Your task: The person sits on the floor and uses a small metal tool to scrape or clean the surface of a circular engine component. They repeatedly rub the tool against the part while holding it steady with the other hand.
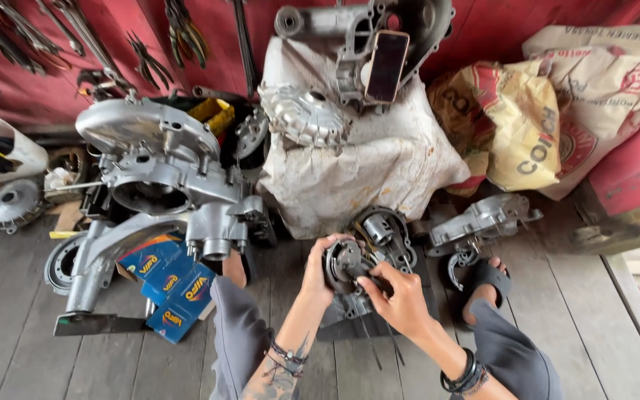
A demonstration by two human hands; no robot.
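My left hand (pixel 318 271) grips the rim of a round dark metal engine part (pixel 344 261), holding it upright in front of me. My right hand (pixel 400 298) pinches a thin dark tool (pixel 374 283) whose tip rests against the face of that part. Just behind the part lies another engine piece with a shiny cylindrical hub (pixel 379 228) on the floor. My knees in grey trousers frame both hands, and my sandalled right foot (pixel 487 280) rests to the right.
A large silver engine casing (pixel 161 174) stands at left, over blue cardboard boxes (pixel 172 285). A white sack (pixel 350 174) carries a finned cover (pixel 301 115), a casing and a phone (pixel 387 65). Printed sacks (pixel 557 111) lie right; tools hang on the red wall (pixel 483 26). Another casing (pixel 483 218) lies by my foot.
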